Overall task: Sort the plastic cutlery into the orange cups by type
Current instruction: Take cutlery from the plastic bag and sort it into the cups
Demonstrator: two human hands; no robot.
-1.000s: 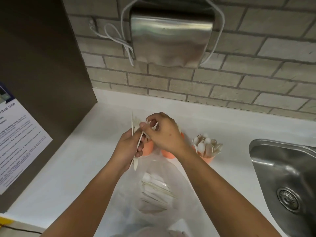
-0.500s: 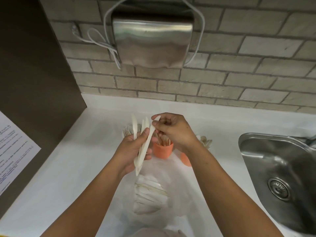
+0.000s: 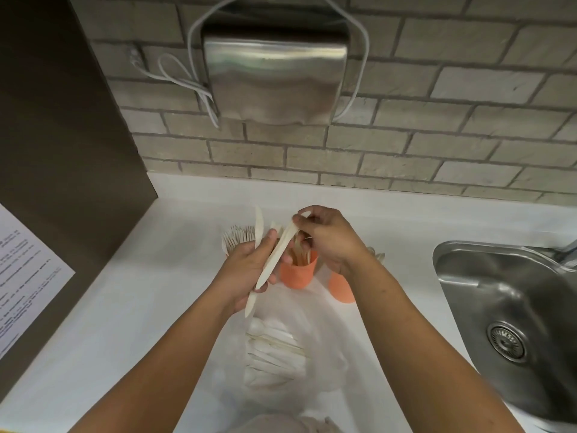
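Head view, items listed near to far.

1. Bag [image 3: 315,367]: clear plastic, flat on the counter [image 3: 125,307] between the forearms. It holds unsorted white cutlery [image 3: 271,351], so the task is not yet finished.
2. Left hand [image 3: 246,270]: curled round a bundle of knives [image 3: 258,228], held upright above the bag.
3. Right hand [image 3: 327,239]: its fingertips pinch the top end of 1 knife [image 3: 278,254].
   Change: 1 s ago this hand was picking among the bundle's top ends. Now 1 knife is singled out and slants away from the rest. Its lower end remains in the left hand's grip.
   Meaning: probably a single piece about to be pulled free and dropped in a cup.
4. Mid cup [image 3: 296,275]: orange, just behind the hands. It holds tan handles, type unclear.
5. Right cup [image 3: 342,289]: orange, partly hidden by the right wrist. Spoon tips [image 3: 378,256] peek out behind.
6. Forks [image 3: 235,240]: tines fan out behind the left hand. Their cup is hidden.
7. Sink [image 3: 449,267]: steel, at right, well apart.
8. Dryer [image 3: 274,76]: steel, on the brick wall.
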